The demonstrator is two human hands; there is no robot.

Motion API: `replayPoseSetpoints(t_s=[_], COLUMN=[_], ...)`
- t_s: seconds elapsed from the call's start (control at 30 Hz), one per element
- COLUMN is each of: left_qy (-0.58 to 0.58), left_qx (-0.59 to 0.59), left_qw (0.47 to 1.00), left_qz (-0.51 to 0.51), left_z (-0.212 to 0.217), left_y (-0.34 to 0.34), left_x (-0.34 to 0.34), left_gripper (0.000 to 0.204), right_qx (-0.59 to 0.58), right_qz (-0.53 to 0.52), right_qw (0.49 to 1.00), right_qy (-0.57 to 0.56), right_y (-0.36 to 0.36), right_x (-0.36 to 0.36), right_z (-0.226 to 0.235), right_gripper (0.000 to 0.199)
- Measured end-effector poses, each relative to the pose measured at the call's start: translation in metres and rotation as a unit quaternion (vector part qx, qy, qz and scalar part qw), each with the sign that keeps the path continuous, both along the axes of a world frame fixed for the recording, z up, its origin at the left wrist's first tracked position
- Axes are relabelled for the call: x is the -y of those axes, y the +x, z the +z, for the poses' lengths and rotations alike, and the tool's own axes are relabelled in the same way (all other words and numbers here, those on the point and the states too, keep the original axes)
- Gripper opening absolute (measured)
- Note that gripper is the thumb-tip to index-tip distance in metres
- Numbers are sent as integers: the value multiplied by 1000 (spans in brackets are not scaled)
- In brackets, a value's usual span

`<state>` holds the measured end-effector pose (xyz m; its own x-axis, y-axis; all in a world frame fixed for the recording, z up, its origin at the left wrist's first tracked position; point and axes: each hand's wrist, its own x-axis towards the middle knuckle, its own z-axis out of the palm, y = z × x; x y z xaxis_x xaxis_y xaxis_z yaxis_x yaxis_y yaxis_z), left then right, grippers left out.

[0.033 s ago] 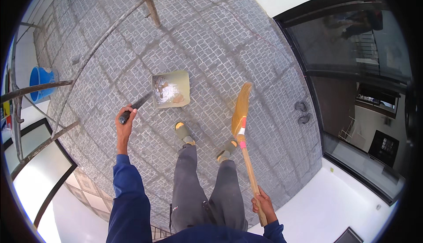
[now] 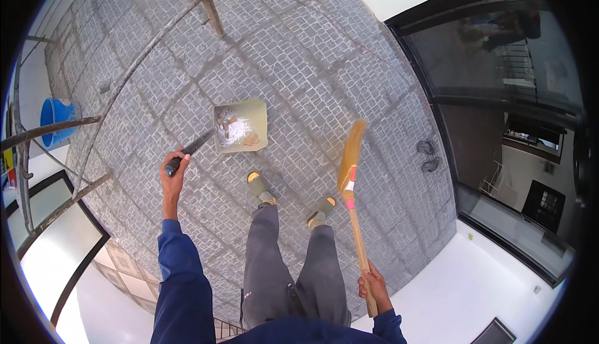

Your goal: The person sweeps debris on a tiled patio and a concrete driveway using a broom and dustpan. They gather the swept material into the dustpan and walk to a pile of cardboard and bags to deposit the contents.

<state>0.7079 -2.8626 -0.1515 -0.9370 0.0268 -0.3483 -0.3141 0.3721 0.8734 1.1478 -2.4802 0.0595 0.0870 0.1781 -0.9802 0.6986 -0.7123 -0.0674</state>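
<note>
- Done, as far as shows: the dustpan already carries a load, white powder with some brownish pieces among it.
- Left, by judgement: the dustpan has not been emptied, and the bristles are well apart from it, so no debris is being pushed in at this instant.
- The left hand has its grip closed around the dark handle on the left side of the dustpan.
- The right hand has its grip wrapped around the wooden shaft of the broom, near its butt end.
- The dustpan is over the middle of the paved floor, ahead of the left slipper; whether it rests there or is slightly raised, I cannot tell.
- The broom lies to the right of it, bristles pointing away from the person, toward the floor's far edge; contact with the paving is unclear.
- How much paving has been swept cannot be judged: pale joints and loose dust look alike here.
- Near the floor's left edge is a blue bucket; its contents are not visible.
</note>
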Motion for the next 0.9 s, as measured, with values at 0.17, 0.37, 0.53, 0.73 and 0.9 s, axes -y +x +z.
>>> replayPoseSetpoints(t_s=[0.17, 0.37, 0.53, 0.73, 0.9], left_qy=[-29, -24, -48, -15, 26], left_qx=[12, -40, -44, -24, 1], left_qw=[999, 995, 986, 990, 996], left_qz=[-44, -92, -155, -140, -83], left_z=[0, -17, -29, -19, 9], left_y=[-28, -27, -27, -42, -27], left_x=[-13, -50, -68, -45, 2], left_gripper=[18, 15, 15, 14, 17], right_qx=[17, -42, -145, -183, -159], right_qz=[47, 69, 92, 42, -9], right_qw=[994, 997, 979, 965, 974], right_qy=[93, 6, -113, -182, -161], right_y=[-16, -82, -131, -122, -27], right_x=[-33, 20, 89, 94, 79], right_z=[-105, -186, -163, -81, -11], right_gripper=[41, 32, 58, 61, 59])
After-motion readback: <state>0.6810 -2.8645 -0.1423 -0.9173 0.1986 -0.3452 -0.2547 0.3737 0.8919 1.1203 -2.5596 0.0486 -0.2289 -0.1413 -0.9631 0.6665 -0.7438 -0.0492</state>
